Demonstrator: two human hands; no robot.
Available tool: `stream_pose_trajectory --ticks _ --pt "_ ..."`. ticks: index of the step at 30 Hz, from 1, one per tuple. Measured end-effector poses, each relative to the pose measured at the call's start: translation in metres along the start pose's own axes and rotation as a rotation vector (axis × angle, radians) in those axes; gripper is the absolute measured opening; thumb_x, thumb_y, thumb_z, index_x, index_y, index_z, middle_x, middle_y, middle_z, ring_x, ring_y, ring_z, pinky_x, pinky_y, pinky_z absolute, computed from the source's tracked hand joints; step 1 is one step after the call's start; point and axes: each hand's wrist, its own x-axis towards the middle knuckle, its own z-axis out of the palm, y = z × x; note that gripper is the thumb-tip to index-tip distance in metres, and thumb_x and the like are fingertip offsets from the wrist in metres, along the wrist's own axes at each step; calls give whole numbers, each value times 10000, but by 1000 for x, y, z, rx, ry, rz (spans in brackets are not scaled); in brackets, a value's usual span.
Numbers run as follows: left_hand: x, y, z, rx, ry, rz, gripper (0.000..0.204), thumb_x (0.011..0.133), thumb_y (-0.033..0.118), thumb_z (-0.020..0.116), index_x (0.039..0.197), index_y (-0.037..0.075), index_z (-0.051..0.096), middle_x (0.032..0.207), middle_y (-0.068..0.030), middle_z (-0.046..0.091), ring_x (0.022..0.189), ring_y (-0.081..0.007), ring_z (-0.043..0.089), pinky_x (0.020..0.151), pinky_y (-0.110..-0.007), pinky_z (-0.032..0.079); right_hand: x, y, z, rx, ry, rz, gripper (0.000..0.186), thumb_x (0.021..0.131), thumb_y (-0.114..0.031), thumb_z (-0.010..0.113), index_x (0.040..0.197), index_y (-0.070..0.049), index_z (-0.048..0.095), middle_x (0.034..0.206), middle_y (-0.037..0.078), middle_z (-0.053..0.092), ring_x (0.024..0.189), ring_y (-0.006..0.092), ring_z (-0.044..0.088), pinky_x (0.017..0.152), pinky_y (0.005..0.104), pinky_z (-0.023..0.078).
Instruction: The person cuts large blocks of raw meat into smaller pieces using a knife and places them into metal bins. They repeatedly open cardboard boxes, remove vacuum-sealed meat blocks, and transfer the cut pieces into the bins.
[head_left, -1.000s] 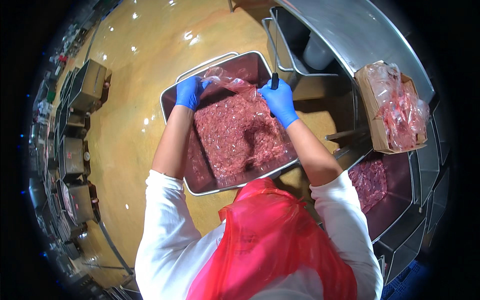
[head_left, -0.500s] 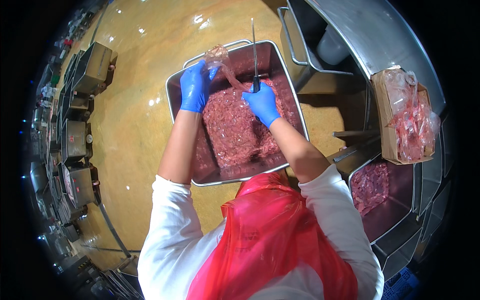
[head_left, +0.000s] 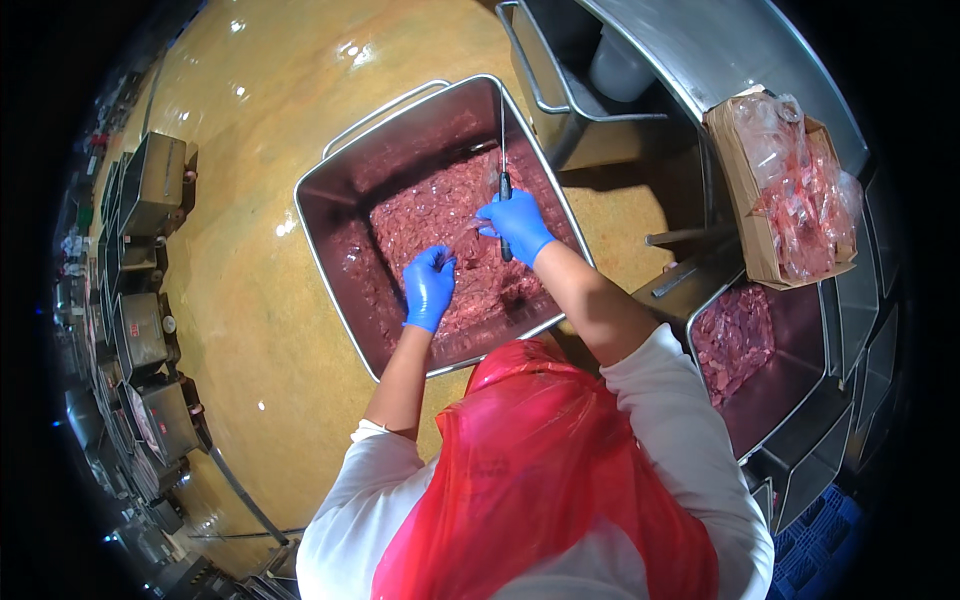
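A deep steel bin (head_left: pixel 335 265) stands in front of me with chopped red meat (head_left: pixel 420 210) spread over its bottom. Above the meat my right hand (head_left: pixel 518 222), in a blue glove, is closed round the black handle of a long, thin-bladed knife (head_left: pixel 504 180), its blade directed away from me. My left hand (head_left: pixel 429 285), gloved in blue too, is nearer me over the meat, fingers pinched together. A pinkish, see-through strip of plastic bag (head_left: pixel 466 238) runs between the two hands; its outline is hard to tell from the meat.
At the right, a cardboard box (head_left: pixel 750 210) holds crumpled, red-stained clear plastic (head_left: pixel 800 200). Below it is another steel bin (head_left: pixel 790 400) with meat pieces (head_left: pixel 730 340). A steel cart (head_left: pixel 580 140) holding a grey bucket (head_left: pixel 620 65) stands beyond. Several steel bins (head_left: pixel 150 185) line the left side.
My left hand has come down toward me and right, from the bin's far left rim to over the meat. The plastic no longer stretches up to that rim. The right hand keeps the knife.
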Motion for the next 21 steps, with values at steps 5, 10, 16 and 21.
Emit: stream_pose_trajectory --ticks 5,10,16,21 --pt "19 20 -33 247 -286 104 643 714 71 809 1314 52 577 1341 -236 564 1164 -369 607 931 -410 516 -4 4 -7 -7 -86 11 155 791 26 688 860 -15 555 773 92 616 734 231 693 610 343 589" --pt "43 55 3 165 -339 432 630 750 65 773 1348 56 573 1365 -264 539 1274 -406 530 1050 -432 456 -46 -18 -20 -228 -161 -110 135 784 -40 732 829 -41 606 751 57 637 692 152 654 622 293 547" --pt "98 105 85 -142 -376 356 242 943 22 616 1170 -46 668 1061 -122 724 969 -176 659 882 -336 527 -123 -39 -129 -498 234 -418 442 815 -360 784 974 31 652 778 70 680 701 133 650 654 312 527" --pt "108 308 177 -381 -251 1021 247 914 32 668 1159 2 682 1222 -155 675 1140 -239 629 989 -362 483 -262 62 -268 -640 887 -161 377 848 -340 736 1066 -40 672 789 120 690 711 173 637 679 376 524"
